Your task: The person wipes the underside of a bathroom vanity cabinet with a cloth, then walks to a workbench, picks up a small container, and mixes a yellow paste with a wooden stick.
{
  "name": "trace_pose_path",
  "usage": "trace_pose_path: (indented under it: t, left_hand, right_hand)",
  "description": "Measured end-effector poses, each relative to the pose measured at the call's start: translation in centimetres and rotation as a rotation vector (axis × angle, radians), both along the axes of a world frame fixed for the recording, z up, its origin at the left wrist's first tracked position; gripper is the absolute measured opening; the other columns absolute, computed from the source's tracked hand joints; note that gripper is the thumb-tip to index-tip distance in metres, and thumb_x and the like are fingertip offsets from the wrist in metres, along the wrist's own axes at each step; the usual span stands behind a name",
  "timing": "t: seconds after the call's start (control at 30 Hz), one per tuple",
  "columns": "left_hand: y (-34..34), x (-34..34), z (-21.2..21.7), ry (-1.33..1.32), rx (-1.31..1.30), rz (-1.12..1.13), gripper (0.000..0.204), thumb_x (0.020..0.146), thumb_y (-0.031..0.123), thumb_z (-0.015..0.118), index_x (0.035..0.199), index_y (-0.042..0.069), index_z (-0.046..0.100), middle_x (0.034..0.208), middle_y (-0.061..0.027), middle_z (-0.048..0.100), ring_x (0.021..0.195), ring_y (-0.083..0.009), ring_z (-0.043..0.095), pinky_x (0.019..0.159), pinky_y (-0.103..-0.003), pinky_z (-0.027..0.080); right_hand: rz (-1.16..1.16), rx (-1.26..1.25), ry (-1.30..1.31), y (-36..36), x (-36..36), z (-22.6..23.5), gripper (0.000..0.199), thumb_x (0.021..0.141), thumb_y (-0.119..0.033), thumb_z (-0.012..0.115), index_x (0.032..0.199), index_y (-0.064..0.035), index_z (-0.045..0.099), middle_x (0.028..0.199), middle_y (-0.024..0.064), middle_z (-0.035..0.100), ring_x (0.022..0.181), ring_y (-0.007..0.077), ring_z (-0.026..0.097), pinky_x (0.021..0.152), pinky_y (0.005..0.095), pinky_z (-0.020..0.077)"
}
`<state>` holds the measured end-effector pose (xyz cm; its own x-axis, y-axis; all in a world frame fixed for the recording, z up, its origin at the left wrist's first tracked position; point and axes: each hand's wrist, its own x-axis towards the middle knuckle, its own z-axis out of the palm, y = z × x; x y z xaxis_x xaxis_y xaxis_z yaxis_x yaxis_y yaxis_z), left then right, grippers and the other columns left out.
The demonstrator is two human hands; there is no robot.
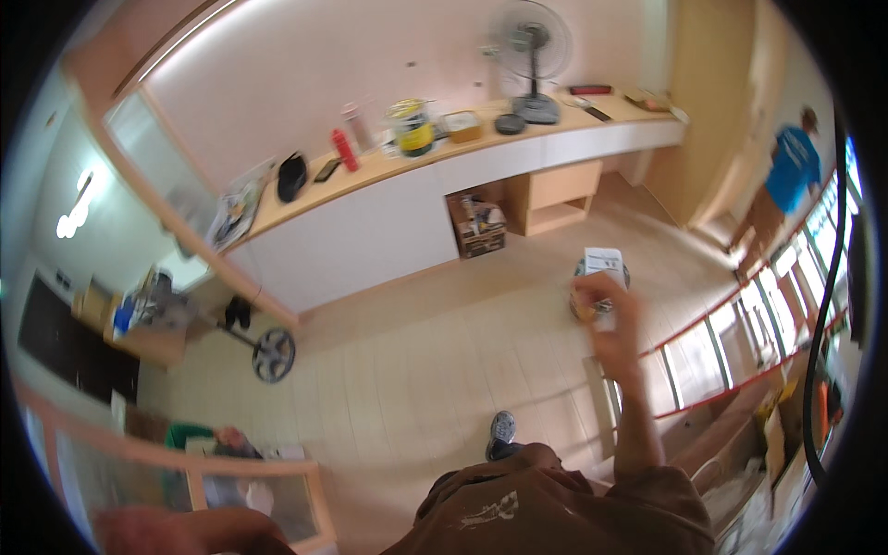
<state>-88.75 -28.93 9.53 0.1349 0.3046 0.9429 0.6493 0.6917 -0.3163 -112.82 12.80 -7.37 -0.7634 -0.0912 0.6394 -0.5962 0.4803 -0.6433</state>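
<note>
My right hand (610, 310) is raised in front of me, its fingers loosely bent and a gap showing between them and the thumb. I see nothing held in it. Behind it, a round tub (626, 274) with a white sheet (603, 260) on top stands on the floor, partly covered by the hand. At the lower left, my left hand (129, 532) is smeared by motion near a wood-framed glass panel (254, 499); its fingers cannot be made out.
A long counter (370, 171) along the wall carries a fan (535, 55), a paint bucket (412, 129) and a red bottle (345, 150). A wheel (275, 355) rests on the floor at left. A ladder (712, 356) lies at right, near a person in a blue shirt (794, 171).
</note>
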Motion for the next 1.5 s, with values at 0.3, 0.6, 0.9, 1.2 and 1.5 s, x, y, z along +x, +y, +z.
trace_pose_path:
  t: [0.3, 0.6, 0.9, 1.2, 1.5]
  left_hand:
    - [-0.2, -24.9, -13.6, -1.683, 0.179, 0.253, 0.046, 0.076, -0.003, 0.075, 0.120, 0.001, 0.062, 0.104, -0.0114, 0.070, 0.094, -0.0181, 0.067, 0.076, -0.031, 0.052]
    - [-0.4, -48.7, -18.2, -1.886, 0.174, 0.010, 0.007, 0.077, -0.004, 0.074, 0.084, -0.003, 0.073, 0.072, -0.0098, 0.071, 0.066, -0.0135, 0.068, 0.062, -0.024, 0.050]
    - [-2.5, -68.1, -22.2, -1.889, -0.049, -0.171, 0.012, 0.080, 0.007, 0.078, 0.088, -0.001, 0.073, 0.079, -0.0090, 0.072, 0.067, -0.0133, 0.066, 0.065, -0.027, 0.053]
    - [14.4, -86.6, -29.6, -2.038, -0.611, -0.559, 0.017, 0.087, 0.016, 0.075, 0.091, 0.000, 0.073, 0.084, -0.0085, 0.068, 0.072, -0.0165, 0.065, 0.066, -0.028, 0.053]
    - [39.9, -108.8, -33.9, -2.026, -0.967, -0.730, 0.024, 0.089, 0.019, 0.074, 0.107, 0.003, 0.071, 0.092, -0.0071, 0.069, 0.084, -0.0126, 0.065, 0.073, -0.027, 0.053]
  right_hand:
    - [0.096, 0.073, -0.608, 2.6, -6.0, -14.2, 0.025, 0.087, -0.006, 0.066, 0.112, -0.0021, 0.066, 0.105, 0.0159, 0.064, 0.088, 0.0310, 0.064, 0.078, 0.0388, 0.0525]
    - [-0.329, 0.184, -0.509, 5.0, -19.9, -14.5, 0.025, 0.085, -0.004, 0.064, 0.109, -0.0030, 0.066, 0.106, 0.0167, 0.065, 0.092, 0.0351, 0.065, 0.081, 0.0419, 0.0529]
    - [0.202, 0.241, -0.848, -9.8, -32.7, -22.5, 0.034, 0.091, -0.025, 0.063, 0.119, -0.0052, 0.063, 0.111, 0.0188, 0.064, 0.106, 0.0354, 0.061, 0.093, 0.0439, 0.0487]
    - [-0.169, 0.312, -0.935, -1.8, -44.0, -25.4, 0.033, 0.091, -0.027, 0.061, 0.118, -0.0077, 0.063, 0.106, 0.0167, 0.066, 0.105, 0.0364, 0.061, 0.088, 0.0461, 0.0499]
    - [-0.394, -0.061, -1.060, 14.1, -56.9, -37.8, 0.027, 0.083, -0.020, 0.061, 0.104, -0.0080, 0.073, 0.098, 0.0174, 0.072, 0.093, 0.0370, 0.068, 0.083, 0.0451, 0.0536]
